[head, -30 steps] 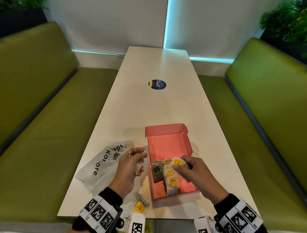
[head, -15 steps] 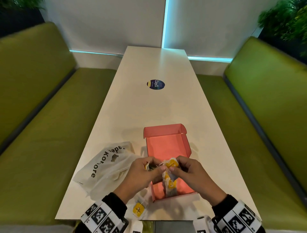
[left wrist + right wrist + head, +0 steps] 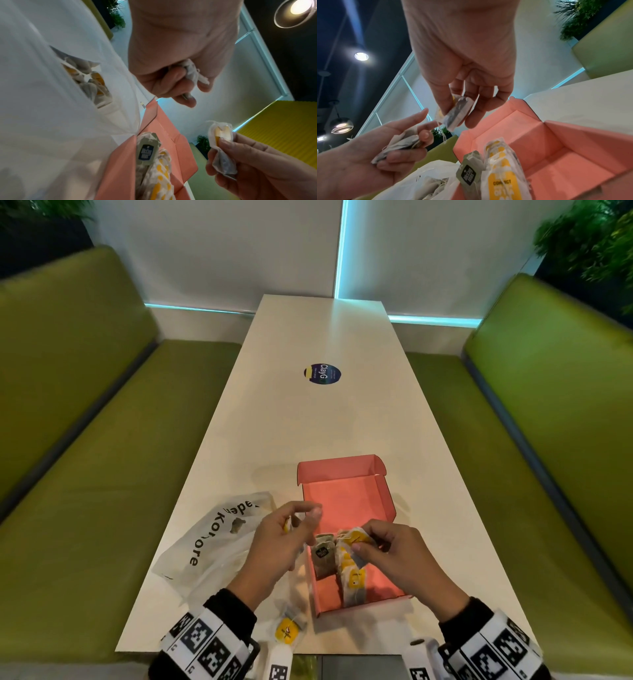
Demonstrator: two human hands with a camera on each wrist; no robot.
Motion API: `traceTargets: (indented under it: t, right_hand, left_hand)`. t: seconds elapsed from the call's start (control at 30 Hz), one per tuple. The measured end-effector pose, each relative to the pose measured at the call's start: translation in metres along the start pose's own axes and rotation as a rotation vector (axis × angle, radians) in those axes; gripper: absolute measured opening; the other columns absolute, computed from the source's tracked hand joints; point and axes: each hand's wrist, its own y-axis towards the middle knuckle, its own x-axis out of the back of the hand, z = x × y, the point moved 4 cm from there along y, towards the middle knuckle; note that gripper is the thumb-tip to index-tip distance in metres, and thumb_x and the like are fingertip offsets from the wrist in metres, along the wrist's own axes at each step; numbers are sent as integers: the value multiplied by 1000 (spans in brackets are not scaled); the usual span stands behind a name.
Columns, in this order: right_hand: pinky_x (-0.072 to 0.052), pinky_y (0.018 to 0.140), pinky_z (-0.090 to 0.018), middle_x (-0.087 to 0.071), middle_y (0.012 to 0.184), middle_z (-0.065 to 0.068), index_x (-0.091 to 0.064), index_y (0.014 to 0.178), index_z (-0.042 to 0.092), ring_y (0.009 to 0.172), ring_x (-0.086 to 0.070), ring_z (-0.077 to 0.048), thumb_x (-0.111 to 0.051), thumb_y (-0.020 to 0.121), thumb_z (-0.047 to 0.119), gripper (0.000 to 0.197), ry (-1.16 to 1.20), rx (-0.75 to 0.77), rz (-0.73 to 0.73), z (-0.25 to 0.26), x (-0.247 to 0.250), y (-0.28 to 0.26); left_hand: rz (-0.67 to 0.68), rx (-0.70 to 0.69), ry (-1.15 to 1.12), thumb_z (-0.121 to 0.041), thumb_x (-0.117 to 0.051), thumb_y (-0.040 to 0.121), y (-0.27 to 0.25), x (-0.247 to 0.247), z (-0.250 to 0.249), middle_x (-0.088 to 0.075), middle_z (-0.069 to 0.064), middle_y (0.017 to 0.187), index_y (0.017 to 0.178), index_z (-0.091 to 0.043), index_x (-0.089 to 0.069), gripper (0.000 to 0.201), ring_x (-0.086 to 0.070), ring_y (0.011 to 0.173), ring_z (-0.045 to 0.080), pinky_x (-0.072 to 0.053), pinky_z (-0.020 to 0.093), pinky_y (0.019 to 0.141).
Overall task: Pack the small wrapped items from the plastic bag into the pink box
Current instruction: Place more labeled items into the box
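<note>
From the head view my left hand point(image 3: 279, 542) hides what it holds; only a sliver of yellow shows past the fingers. The right wrist view settles it: my lower fingers are curled round a crumpled grey sachet point(image 3: 399, 143), forefinger and thumb held straight and loose. The plastic bag point(image 3: 209, 542) lies near the tabletop's left edge; its print is partly lost in folds, and only the left wrist view shows more sachets point(image 3: 89, 81) through the film. One yellow-labelled sachet point(image 3: 287, 630) lies at the tabletop's near edge. The pink box point(image 3: 346, 501) stands open just right of the bag, near the near edge, with a row of sachets point(image 3: 349, 573) upright against its left wall. My right hand point(image 3: 400, 559) hovers over the row, thumb and fingers pinching a yellow-tagged sachet point(image 3: 453, 112); its label is unreadable.
</note>
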Motion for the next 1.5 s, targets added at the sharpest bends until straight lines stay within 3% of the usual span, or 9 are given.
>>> traceTargets:
  t: [0.1, 0.2, 0.43, 0.6, 0.73, 0.93, 1.07, 1.23, 1.5]
  right_hand:
    - [-39, 61, -22, -64, 64, -8, -64, 69, 17, 60, -50, -12, -68, 80, 14, 12, -29, 12, 11, 1, -2, 1]
    - [-41, 61, -24, -64, 65, -9, -64, 70, 13, 60, -52, -14, -68, 79, 13, 10, -45, 18, 27, 3, -4, 0]
    - [-35, 59, -10, -53, 54, 20, -55, 63, 37, 58, -47, 0, -69, 79, 8, 35, -61, 55, 79, 9, -5, -2]
    - [-34, 58, -11, -46, 55, 10, -62, 65, 9, 58, -41, -4, -67, 80, 7, 16, -66, 96, 157, 12, -5, -3]
    - [-34, 59, -11, -44, 56, 11, -55, 60, 23, 58, -39, -4, -68, 81, 10, 28, -60, 100, 175, 10, -2, -2]
    - [-34, 59, -11, -43, 60, 7, -57, 71, -4, 59, -41, -1, -67, 81, 10, 20, -107, 120, 241, 10, 1, -3]
    - [-32, 59, -13, -41, 61, 7, -56, 68, 2, 60, -37, -3, -66, 82, 12, 20, -92, 106, 237, 10, 1, -3]
    - [-32, 58, -12, -48, 53, 17, -52, 52, 41, 57, -41, -2, -66, 82, 9, 47, -72, 90, 227, 13, 3, -3]
    - [-34, 60, -16, -45, 57, 11, -49, 60, 37, 60, -40, -4, -66, 83, 13, 37, -82, 101, 208, 12, 2, -2]
  left_hand:
    - [191, 3, 124, -39, -65, 82, -1, -9, -2, -58, 1, 67, 96, -30, -72, 18, -39, 41, 2, -30, 18, 37]
    - [272, 35, 170, -32, -69, 82, -1, -12, -3, -54, -10, 55, 76, -25, -72, 10, -37, 41, 1, -27, 17, 38]
    - [386, 83, 210, -23, -67, 86, -1, -9, -4, -45, -13, 44, 67, -16, -62, 21, -35, 43, 4, -26, 17, 39]
    - [357, 52, 306, -19, -66, 85, -1, -7, -5, -51, -4, 61, 79, -3, -65, 17, -40, 44, -1, -30, 12, 41]
    - [359, 3, 340, -22, -68, 84, 0, -7, -6, -53, -4, 62, 74, -3, -61, 23, -42, 45, -3, -33, 8, 44]
    - [415, -8, 338, -17, -69, 83, -2, -8, -8, -57, -1, 67, 76, -7, -65, 13, -45, 45, -4, -33, 8, 42]
    - [406, 17, 268, -17, -66, 86, -4, -8, -5, -58, -1, 58, 79, -11, -66, 9, -44, 44, 1, -32, 10, 41]
    - [434, 28, 234, -14, -63, 89, -5, -8, -5, -58, -9, 50, 90, -14, -71, 9, -44, 42, -1, -30, 10, 39]
    - [459, 69, 179, -40, -62, 84, -4, -10, -3, -57, 2, 56, 71, -24, -70, 22, -33, 46, 12, -23, 17, 35]
